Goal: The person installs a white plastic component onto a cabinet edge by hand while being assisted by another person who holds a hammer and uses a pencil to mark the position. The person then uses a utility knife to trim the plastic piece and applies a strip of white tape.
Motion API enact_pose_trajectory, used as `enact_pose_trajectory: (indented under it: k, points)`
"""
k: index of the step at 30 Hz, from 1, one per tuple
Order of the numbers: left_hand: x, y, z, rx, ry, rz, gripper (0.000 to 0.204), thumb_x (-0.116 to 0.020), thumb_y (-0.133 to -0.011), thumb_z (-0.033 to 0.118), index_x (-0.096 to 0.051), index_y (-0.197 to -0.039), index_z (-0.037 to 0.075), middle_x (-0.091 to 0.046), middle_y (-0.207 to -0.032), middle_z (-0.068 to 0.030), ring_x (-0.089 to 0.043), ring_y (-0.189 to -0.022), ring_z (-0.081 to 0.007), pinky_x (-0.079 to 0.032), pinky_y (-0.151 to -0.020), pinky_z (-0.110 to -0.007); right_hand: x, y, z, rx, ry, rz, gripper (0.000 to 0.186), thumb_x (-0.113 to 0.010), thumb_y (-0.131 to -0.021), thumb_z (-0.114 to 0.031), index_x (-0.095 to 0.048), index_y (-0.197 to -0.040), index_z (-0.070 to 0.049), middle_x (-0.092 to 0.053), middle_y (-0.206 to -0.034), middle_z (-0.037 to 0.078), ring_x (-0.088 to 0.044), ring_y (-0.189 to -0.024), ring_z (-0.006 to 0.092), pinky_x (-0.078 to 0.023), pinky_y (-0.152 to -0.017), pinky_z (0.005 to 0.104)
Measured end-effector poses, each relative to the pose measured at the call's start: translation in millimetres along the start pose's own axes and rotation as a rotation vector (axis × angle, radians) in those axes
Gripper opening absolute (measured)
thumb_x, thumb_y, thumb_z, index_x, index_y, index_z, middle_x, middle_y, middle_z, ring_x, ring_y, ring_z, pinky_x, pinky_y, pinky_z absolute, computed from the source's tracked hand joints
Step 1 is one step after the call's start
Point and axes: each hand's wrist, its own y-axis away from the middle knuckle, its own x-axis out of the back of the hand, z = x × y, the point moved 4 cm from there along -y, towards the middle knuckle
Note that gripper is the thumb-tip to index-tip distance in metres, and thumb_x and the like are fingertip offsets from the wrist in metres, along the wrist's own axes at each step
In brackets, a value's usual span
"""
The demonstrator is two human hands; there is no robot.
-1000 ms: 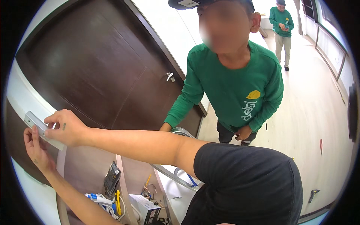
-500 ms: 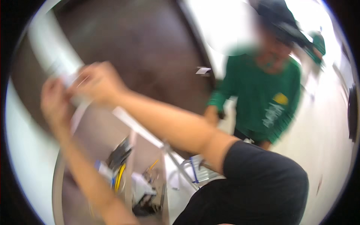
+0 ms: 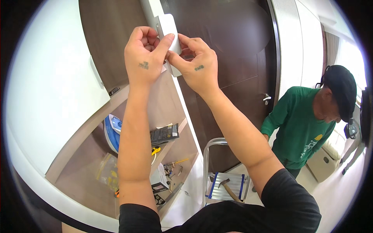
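Note:
A white, rounded rectangular device (image 3: 168,24) is raised high against the narrow white edge of a cabinet. The thumb of my left hand (image 3: 144,62) presses on its front, and the other fingers curl at its left side, partly hidden. From the right, my right hand (image 3: 200,68) pinches its lower edge between thumb and fingers. A thin grey plate (image 3: 157,22) shows behind the device's left edge. Whether device and plate are joined, I cannot tell.
Below are open shelves (image 3: 93,163) with a blue-and-white iron (image 3: 112,128), a black package (image 3: 164,133), a yellow cutter (image 3: 155,150) and small tools. A hammer (image 3: 230,189) lies on a stepladder (image 3: 217,176). A person in green (image 3: 297,120) stands right, by a dark door (image 3: 241,93).
My view has swung left and steadied, so both hands appear nearer the middle. They stay together at the white device. The person in green now stands lower and farther right, head bent down.

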Motion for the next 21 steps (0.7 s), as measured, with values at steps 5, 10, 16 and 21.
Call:
enact_pose_trajectory:
  k: [5, 10, 16, 21]
  points:
    - [0.9, 1.5, -8.4, 0.121, 0.114, 0.021, 0.029, -0.080, -0.091, 0.016, -0.062, -0.104, -0.003, -0.067, -0.084, -0.0063, -0.064, -0.062, -0.0106, -0.053, -0.055, -0.027, -3.3, -0.5, 0.9, 0.040, 0.038, 0.009, 0.048, -0.083, -0.079, -0.022, -0.073, -0.120, 0.002, -0.068, -0.093, 0.012, -0.066, -0.077, 0.0213, -0.055, -0.069, 0.0341]
    - [-1.0, -0.7, -14.4, 0.116, 0.144, 0.041, 0.028, -0.083, -0.088, 0.016, -0.065, -0.096, -0.002, -0.067, -0.079, -0.0053, -0.060, -0.060, -0.0093, -0.052, -0.054, -0.025, -6.1, 1.4, 13.7, -0.126, -0.130, 0.008, 0.034, -0.077, -0.090, -0.023, -0.076, -0.113, 0.002, -0.070, -0.085, 0.011, -0.066, -0.073, 0.0180, -0.052, -0.067, 0.0318]
    - [-6.9, -1.8, -14.1, 0.079, 0.135, 0.068, 0.027, -0.084, -0.087, 0.017, -0.066, -0.092, -0.003, -0.067, -0.074, -0.0044, -0.060, -0.059, -0.0091, -0.050, -0.053, -0.025, -1.7, -9.1, 18.4, -0.238, -0.238, -0.019, 0.029, -0.073, -0.095, -0.024, -0.079, -0.108, 0.002, -0.075, -0.081, 0.011, -0.066, -0.068, 0.0123, -0.051, -0.061, 0.0296]
    - [-13.5, -11.3, -19.3, 0.128, 0.177, -0.006, 0.031, -0.086, -0.084, 0.020, -0.065, -0.088, -0.002, -0.065, -0.072, -0.0031, -0.059, -0.058, -0.0092, -0.048, -0.053, -0.024, 7.5, -18.4, 20.5, -0.272, -0.299, -0.036, 0.036, -0.076, -0.093, -0.024, -0.075, -0.115, 0.004, -0.077, -0.087, 0.012, -0.070, -0.071, 0.0123, -0.054, -0.061, 0.0283]
